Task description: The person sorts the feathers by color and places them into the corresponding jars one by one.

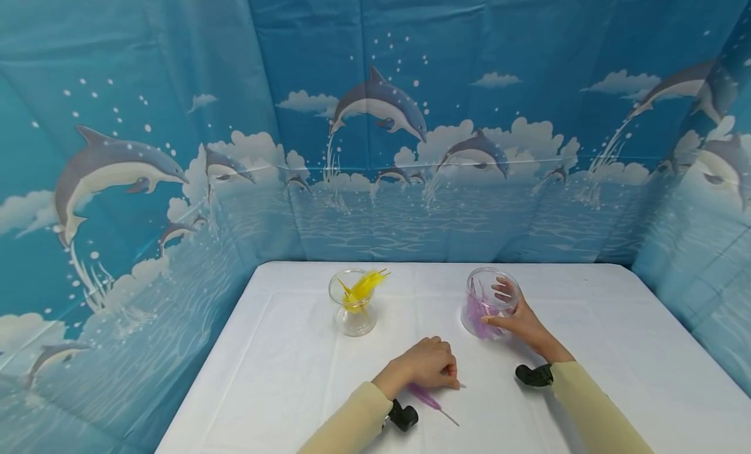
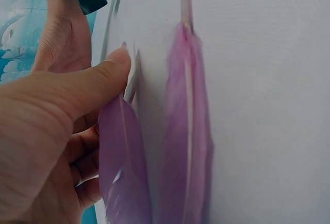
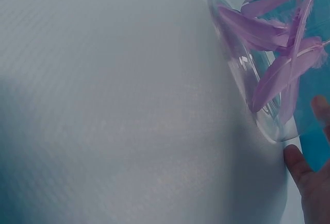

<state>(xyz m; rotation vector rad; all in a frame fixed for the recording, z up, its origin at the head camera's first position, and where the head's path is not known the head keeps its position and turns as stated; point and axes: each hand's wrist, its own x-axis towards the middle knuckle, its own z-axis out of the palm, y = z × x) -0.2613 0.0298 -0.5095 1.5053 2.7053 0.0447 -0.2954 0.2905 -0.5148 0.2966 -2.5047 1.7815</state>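
In the left wrist view, the left hand [image 1: 425,364] pinches the quill of a purple feather [image 2: 124,157] between thumb and forefinger. Beside it on the white table, a second purple feather [image 2: 188,121] lies apart from the fingers; in the head view its quill points toward the front right. Farther back, the right hand [image 1: 522,320] holds a clear glass jar [image 1: 468,327] from its right side, thumb in front and fingers behind. Several purple feathers [image 3: 289,64] are inside that jar, which stands upright on the table.
At the back left of the white table [image 1: 264,349] stands a clear glass vase [image 1: 354,323] with yellow feathers [image 1: 365,286] leaning out over its rim. A blue dolphin-print curtain [image 1: 375,212] hangs behind the table and along its sides.
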